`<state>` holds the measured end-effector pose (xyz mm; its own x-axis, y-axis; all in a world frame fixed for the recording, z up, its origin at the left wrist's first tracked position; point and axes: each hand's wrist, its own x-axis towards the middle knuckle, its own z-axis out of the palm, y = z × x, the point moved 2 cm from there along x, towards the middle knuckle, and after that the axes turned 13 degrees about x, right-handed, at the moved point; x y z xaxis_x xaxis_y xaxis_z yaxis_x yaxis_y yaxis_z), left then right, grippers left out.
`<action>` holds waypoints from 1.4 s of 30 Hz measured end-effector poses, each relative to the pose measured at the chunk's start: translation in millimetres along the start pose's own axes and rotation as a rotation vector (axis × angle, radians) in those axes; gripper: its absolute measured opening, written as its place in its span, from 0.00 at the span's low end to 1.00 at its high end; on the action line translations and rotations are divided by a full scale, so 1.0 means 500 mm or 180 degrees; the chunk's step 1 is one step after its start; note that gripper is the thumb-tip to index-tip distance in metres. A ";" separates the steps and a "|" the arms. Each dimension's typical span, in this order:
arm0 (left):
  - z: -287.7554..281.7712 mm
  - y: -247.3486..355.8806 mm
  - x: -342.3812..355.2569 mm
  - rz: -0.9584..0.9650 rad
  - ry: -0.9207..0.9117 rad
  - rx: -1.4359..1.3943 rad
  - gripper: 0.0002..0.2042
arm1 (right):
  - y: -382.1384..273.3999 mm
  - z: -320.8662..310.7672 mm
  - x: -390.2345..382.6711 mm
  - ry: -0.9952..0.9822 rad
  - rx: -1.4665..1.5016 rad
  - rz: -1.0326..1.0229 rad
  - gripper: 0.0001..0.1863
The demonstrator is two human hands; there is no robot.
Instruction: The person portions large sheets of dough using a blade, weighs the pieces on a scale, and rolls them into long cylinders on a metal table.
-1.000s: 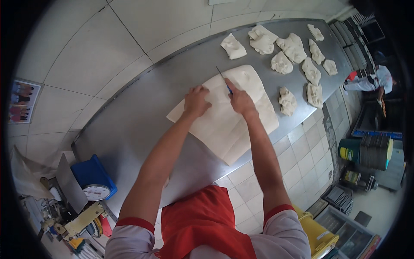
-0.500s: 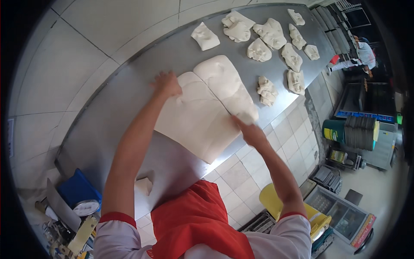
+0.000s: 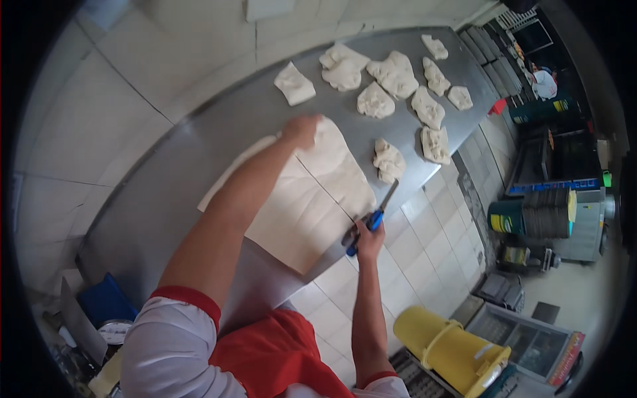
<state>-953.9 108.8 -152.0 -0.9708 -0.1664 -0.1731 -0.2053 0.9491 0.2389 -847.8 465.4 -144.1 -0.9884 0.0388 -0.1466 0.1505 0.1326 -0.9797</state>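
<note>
Dough sheet [image 3: 308, 219] lies flat at the centre of the frame, and the person's right hand [image 3: 365, 240], just below its lower right corner, is clamped around the handle of a blue-handled knife [image 3: 375, 219]. Its blade points to the upper right, clear of the sheet. The left hand [image 3: 304, 131] touches the sheet's upper end; blur and the turned wrist hide the fingers, so whether they pinch it cannot be told. Between the hands a straight cut slants across the sheet, marking off a strip [image 3: 338, 176] on its right side. Rough dough pieces [image 3: 389, 161] lie scattered beyond, toward the upper right, all on the steel table [image 3: 149, 189]. A red apron [image 3: 275, 345] shows at the lower edge, a dial scale [image 3: 114, 331] at lower left, and a yellow bin [image 3: 458, 355] at lower right. A co-worker [image 3: 545, 85] in white appears far upper right.
</note>
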 end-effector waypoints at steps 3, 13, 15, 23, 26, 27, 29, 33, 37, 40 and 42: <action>-0.042 0.107 -0.096 0.0279 -0.0392 0.0421 0.32 | -0.016 0.066 0.077 0.0099 -0.0172 0.0022 0.15; -0.386 0.213 -0.686 0.0845 0.1291 -0.1661 0.20 | -0.120 0.094 0.067 -0.0919 -0.0247 -0.0302 0.11; -0.418 0.107 -0.850 0.0129 0.0913 -0.1711 0.22 | -0.252 0.063 0.007 -0.1087 -0.0144 -0.1636 0.10; -0.263 -0.120 -1.602 -0.2469 0.1794 -0.3903 0.22 | -0.609 0.181 -0.573 -0.2964 0.0486 -0.0738 0.16; -0.092 -0.159 -1.815 -0.3465 0.1689 -0.3348 0.24 | -0.478 0.330 -0.744 -0.3705 -0.0451 -0.0393 0.14; 0.033 -0.219 -1.901 -0.3501 0.0928 -0.2642 0.34 | -0.370 0.373 -0.783 -0.3635 -0.0577 -0.1495 0.16; 0.145 -0.236 -1.956 -0.3713 0.0204 -0.1100 0.45 | -0.212 0.394 -0.905 -0.3079 -0.1409 -0.3308 0.19; 0.253 -0.304 -1.966 -0.3411 0.0892 -0.1002 0.49 | -0.052 0.338 -1.268 -0.4743 -0.1643 -0.0930 0.45; 0.281 -0.349 -1.950 -0.3232 0.0444 -0.1733 0.36 | 0.007 0.354 -1.469 -0.5137 -0.2693 -0.1167 0.45; 0.288 -0.336 -1.973 -0.3073 0.0771 -0.1903 0.27 | 0.043 0.394 -1.499 -0.4923 -0.3497 -0.1222 0.45; 0.292 -0.325 -1.985 -0.3160 0.0854 -0.1882 0.26 | 0.081 0.392 -1.505 -0.4926 -0.3505 -0.1161 0.44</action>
<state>61.0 158.6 -158.3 -0.3348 -0.8777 -0.3428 -0.8406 0.1139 0.5295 -101.4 247.5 -100.1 -0.0334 -0.8232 -0.5667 -0.7013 0.4233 -0.5736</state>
